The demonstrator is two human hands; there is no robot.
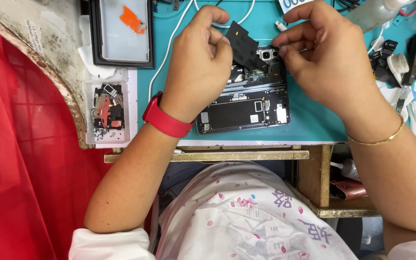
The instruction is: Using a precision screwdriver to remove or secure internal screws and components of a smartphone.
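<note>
An opened smartphone [246, 113] lies on a teal work mat [309, 120], its dark internals and camera module [267, 54] showing. My left hand [201, 62], with a red wristband, pinches a black flat cover piece [240, 45] and lifts it tilted above the phone's upper part. My right hand [323, 53], with a thin gold bracelet, hovers at the phone's top right corner, thumb and forefinger pressed together beside the camera module. Whether it grips some small part is hidden by the fingers.
A clear plastic tray [108, 111] with small phone parts sits at left. Behind it lies a phone display panel [123, 31] with an orange sticker. A white cable [169, 43] runs across the mat. Tools and black parts [400, 62] crowd the right edge. Red cloth [20, 159] hangs at left.
</note>
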